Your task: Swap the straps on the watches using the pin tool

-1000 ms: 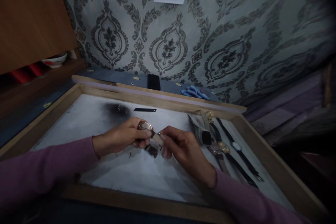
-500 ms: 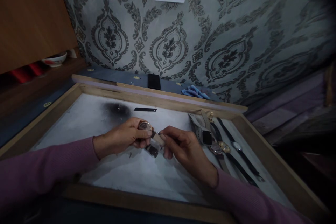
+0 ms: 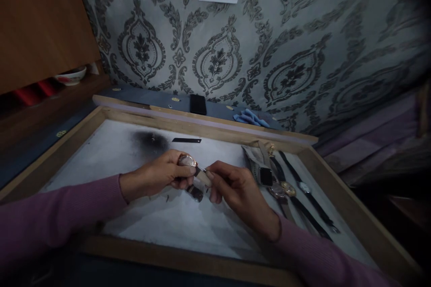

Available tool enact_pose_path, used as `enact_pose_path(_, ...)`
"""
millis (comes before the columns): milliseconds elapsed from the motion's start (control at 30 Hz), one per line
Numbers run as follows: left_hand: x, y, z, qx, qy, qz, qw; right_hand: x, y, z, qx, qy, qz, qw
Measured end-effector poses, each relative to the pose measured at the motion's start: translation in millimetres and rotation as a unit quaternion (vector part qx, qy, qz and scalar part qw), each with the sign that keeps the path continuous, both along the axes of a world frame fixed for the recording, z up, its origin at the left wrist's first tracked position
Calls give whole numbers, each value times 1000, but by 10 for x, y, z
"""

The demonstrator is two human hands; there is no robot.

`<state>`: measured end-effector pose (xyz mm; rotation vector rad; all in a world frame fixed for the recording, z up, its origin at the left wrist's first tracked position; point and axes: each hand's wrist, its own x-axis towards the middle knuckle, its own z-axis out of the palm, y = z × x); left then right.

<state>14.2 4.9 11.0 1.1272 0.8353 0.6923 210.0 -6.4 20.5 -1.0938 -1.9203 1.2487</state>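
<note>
My left hand [image 3: 168,171] is closed round a wristwatch [image 3: 186,161] with a round case and a gold-coloured rim. The thumb presses by the lower edge of the case. A brownish strap [image 3: 203,178] stretches from the watch toward my right hand [image 3: 232,187]. That hand's fingers are pinched on a thin metal tool [image 3: 201,168], whose shiny tip lies close to where strap and case meet. How far these fingers also grip the strap is hidden. Below the hands, a dark, shiny piece [image 3: 194,193] rests on the white surface or hangs just over it; I cannot tell which.
A wooden-rimmed tray [image 3: 202,122] surrounds the work. Several watches lie at its right, among them a square-faced one [image 3: 266,176] and a white-dialled one [image 3: 305,187]. A dark blade [image 3: 186,140] lies farther back. Behind the rim are a black phone-like slab [image 3: 198,104] and a blue cloth [image 3: 251,118].
The watch has tilted slightly in my left hand, and its face now looks paler. Both hands stay almost in place.
</note>
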Motion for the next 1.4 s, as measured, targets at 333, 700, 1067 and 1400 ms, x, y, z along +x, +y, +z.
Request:
enact_pose_path(333,9,-3,34,-2,14,5,1000,-8,-2,-1,-4,8,-1,1000)
enact_pose_path(700,7,-18,98,-6,40,9,999,-2,-15,5,-6,5,-1,1000)
enact_pose_path(1067,-10,-1,89,-17,43,4,999,-6,-15,-22,-5,18,5,1000)
enact_pose_path(1400,-27,29,36,-18,38,5,999,-6,-22,-31,-9,17,-1,1000)
